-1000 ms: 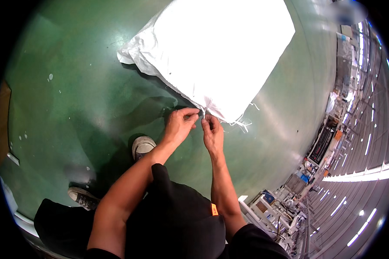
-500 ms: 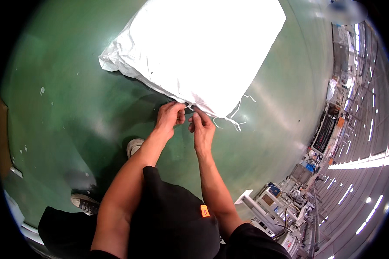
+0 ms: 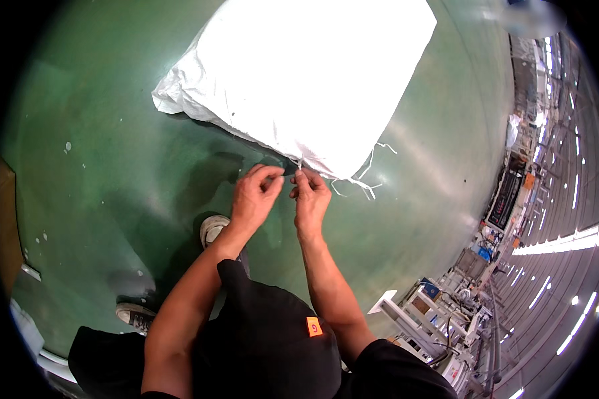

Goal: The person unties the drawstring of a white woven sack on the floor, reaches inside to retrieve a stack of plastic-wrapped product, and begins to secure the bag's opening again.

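Note:
A large, full white woven sack (image 3: 293,86) lies on the green floor, its bright top washed out. At its near edge a short white string (image 3: 299,163) comes out of the seam. My right hand (image 3: 311,201) pinches this string between thumb and forefinger, close against the sack. Just left of it, my left hand (image 3: 254,194) is curled with thumb and forefinger brought together, a little away from the edge. Whatever lies between those left fingertips is too small to make out. Loose white string ends (image 3: 367,185) hang from the sack's near right corner.
My shoes (image 3: 213,229) stand on the green floor (image 3: 100,199) below the left forearm. A brown box-like thing (image 3: 5,219) is at the far left edge. Machines and white frames (image 3: 422,316) line the right side. A black cap (image 3: 273,332) with an orange tag fills the lower middle.
My left hand has drawn back slightly from the sack's edge, down and to the left. The right hand stays at the string, which now shows upright above its fingertips.

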{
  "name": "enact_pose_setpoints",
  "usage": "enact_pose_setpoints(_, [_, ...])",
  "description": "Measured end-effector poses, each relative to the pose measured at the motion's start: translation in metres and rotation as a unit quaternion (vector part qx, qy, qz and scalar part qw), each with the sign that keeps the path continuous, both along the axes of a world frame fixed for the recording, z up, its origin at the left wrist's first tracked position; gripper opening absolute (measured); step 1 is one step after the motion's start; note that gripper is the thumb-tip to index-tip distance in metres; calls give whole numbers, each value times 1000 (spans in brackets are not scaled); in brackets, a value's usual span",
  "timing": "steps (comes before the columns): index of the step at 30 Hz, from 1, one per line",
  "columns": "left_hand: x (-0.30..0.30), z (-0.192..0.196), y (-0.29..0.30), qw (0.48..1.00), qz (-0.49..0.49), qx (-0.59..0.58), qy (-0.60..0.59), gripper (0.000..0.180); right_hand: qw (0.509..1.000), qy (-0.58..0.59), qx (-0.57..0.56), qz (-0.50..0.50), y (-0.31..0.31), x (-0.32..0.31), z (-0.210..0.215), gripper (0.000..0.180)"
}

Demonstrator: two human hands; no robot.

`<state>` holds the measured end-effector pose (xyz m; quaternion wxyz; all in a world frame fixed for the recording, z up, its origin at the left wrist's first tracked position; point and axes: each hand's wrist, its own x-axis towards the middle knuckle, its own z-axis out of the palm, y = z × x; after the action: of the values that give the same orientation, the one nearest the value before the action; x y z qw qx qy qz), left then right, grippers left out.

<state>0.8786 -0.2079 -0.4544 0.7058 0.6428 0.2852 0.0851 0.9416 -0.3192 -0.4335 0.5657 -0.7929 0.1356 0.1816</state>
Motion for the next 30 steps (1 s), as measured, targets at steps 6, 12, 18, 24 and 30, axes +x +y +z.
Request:
enact_pose_setpoints(6, [41,6,-17,996,-9,29,83,28,948,-197,-239,76,-7,-5,-17,18])
enact_pose_setpoints(12, [46,-9,-12,949,40,-279,140,26,993,-40,-99,50,-1,5,4,22])
enact_pose_setpoints(18, [47,-1,-1,898,33,-381,220,27,990,99,73,-70,5,7,1,20])
enact_pose_setpoints(24, [24,13,-17,990,17,69,122,18,997,-40,-47,-46,4,-3,-11,17])
enact_pose_setpoints(30, [36,23,-18,987,1,156,30,14,981,-119,-154,22,3,-8,-13,18])
